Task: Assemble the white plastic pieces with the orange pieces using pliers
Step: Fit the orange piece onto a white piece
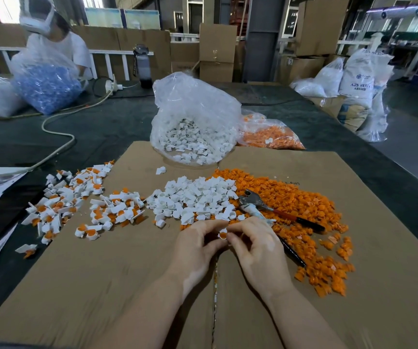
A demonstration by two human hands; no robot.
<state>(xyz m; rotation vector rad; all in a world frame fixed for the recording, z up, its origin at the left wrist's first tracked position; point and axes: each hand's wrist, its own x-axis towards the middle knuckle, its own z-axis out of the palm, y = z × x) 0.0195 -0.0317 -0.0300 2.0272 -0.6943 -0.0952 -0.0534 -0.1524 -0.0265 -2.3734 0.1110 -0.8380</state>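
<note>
My left hand [195, 245] and my right hand [255, 245] meet over the cardboard sheet [102, 285], together pinching a small white piece with an orange piece set in it [223, 235]. A heap of loose white pieces [193, 197] lies just beyond my fingers. To its right spreads a heap of orange pieces [303, 212]. The pliers [265, 205], with metal jaws and dark handles, lie on the orange heap beside my right hand. Joined white-and-orange pieces [77, 200] are scattered on the left.
An open clear bag of white pieces [193, 122] stands at the cardboard's far edge, a bag of orange pieces [268, 134] beside it. A person [52, 36] across the table handles a bag of blue pieces [47, 86]. A cable [59, 144] crosses the left.
</note>
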